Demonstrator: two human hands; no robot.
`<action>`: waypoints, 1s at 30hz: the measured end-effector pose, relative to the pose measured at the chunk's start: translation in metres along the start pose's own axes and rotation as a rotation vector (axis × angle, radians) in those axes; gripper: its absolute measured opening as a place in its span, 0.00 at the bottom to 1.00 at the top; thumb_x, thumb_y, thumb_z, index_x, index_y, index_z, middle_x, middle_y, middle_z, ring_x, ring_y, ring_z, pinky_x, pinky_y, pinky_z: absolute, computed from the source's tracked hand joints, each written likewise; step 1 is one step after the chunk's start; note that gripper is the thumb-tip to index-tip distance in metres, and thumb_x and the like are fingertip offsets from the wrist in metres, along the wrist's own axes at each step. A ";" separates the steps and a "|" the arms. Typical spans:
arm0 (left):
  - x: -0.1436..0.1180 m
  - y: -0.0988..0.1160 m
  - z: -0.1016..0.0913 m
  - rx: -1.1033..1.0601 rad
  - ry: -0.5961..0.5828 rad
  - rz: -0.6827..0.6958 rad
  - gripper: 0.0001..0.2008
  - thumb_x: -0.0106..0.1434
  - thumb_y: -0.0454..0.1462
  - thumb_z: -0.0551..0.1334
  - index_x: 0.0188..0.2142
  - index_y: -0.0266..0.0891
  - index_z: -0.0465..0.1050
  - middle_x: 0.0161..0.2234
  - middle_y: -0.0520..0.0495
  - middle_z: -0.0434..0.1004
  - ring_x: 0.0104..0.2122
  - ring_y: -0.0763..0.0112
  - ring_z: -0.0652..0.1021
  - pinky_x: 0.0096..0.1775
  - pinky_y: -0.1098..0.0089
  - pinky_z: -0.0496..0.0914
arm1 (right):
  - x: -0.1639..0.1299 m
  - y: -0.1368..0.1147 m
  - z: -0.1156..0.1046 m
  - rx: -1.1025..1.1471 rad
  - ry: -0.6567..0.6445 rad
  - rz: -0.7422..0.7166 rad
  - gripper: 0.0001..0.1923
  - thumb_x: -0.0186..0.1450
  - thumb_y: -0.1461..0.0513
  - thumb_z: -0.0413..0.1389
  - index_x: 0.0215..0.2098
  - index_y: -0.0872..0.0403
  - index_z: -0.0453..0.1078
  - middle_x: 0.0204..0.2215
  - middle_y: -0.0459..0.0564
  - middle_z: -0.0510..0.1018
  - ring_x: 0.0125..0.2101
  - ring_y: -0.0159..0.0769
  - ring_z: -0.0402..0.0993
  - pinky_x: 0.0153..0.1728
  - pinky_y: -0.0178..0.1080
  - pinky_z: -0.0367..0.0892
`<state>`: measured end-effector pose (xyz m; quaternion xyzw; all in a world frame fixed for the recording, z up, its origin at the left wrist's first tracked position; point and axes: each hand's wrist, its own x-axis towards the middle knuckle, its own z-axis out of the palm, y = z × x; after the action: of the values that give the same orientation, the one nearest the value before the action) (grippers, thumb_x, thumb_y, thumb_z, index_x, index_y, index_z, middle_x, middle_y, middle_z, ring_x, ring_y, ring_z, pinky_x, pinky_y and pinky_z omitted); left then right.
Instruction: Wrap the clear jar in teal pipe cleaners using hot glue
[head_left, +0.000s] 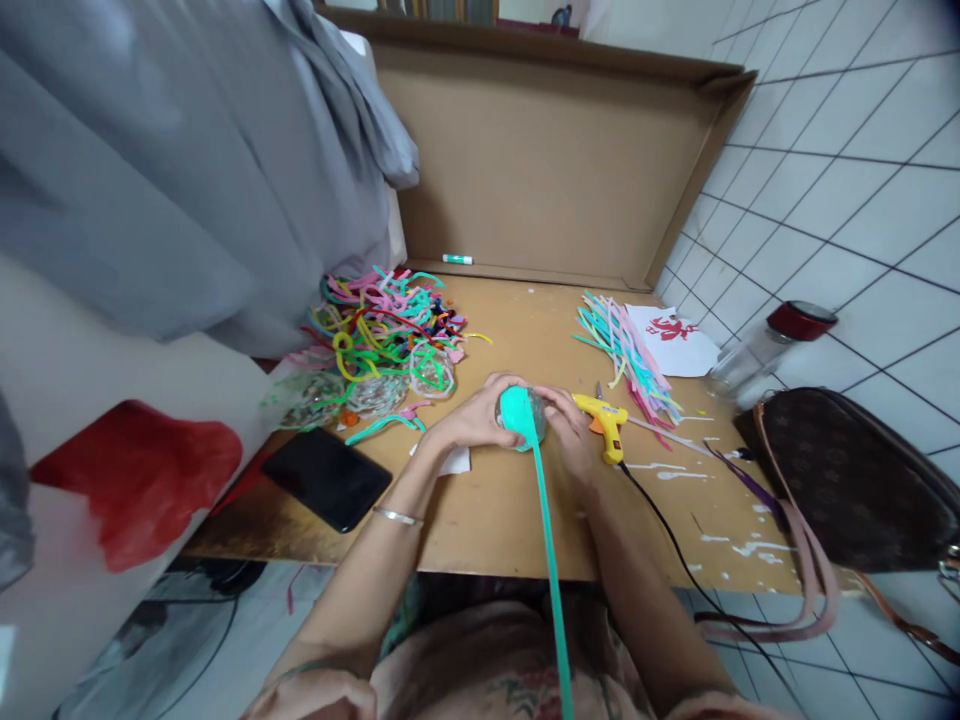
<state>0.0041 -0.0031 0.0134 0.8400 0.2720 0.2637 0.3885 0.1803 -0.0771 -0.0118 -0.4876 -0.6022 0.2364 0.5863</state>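
Over the middle of the table my left hand [484,412] is closed round the left side of a small, clear, rounded plastic piece. Its top is largely covered by a turquoise patch [516,410]. From it a turquoise strip [550,540] runs down toward my body. My right hand [566,425] curls round the right side of the same clear piece, fingertips at its upper edge. Whether those fingers also pinch the strip is hidden. Just right of that hand lies a yellow hot glue gun [604,420], its cord trailing toward the front edge.
A tangled heap of coloured pipe cleaners [375,320] lies left, a straighter bundle [630,350] right. A black phone [328,478] sits near the front left. At the right are a glass bottle [757,350] and a brown handbag [855,475]. Cardboard [540,160] stands behind.
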 end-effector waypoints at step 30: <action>-0.016 0.013 0.017 -0.009 0.164 -0.040 0.35 0.47 0.34 0.64 0.56 0.39 0.59 0.60 0.38 0.61 0.61 0.52 0.65 0.62 0.52 0.59 | -0.019 -0.009 0.003 -0.275 0.149 -0.297 0.07 0.66 0.59 0.55 0.35 0.49 0.74 0.35 0.50 0.81 0.38 0.40 0.78 0.43 0.47 0.73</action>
<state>0.0072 -0.0292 0.0101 0.8082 0.3183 0.3249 0.3741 0.1715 -0.0963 -0.0132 -0.4849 -0.6491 0.0263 0.5855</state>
